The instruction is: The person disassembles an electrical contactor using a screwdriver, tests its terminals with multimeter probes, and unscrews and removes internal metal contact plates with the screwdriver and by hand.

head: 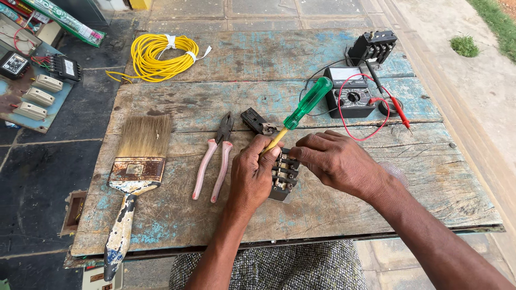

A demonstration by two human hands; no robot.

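My left hand (252,174) is closed around the yellow shaft of a green-handled screwdriver (308,102), whose tip points down at a black electrical terminal block (284,174) on the wooden table (376,204). My right hand (338,161) pinches the upper end of that block with its fingertips. The block lies between the two hands, partly hidden by them. A second small black part (257,121) lies just behind the left hand.
Pink-handled pliers (215,161) and a wide paintbrush (137,166) lie to the left. A yellow wire coil (161,53) sits at the back. A multimeter (349,94) with red and black leads and a black relay block (372,47) sit back right. A switch board (32,80) lies on the floor, left.
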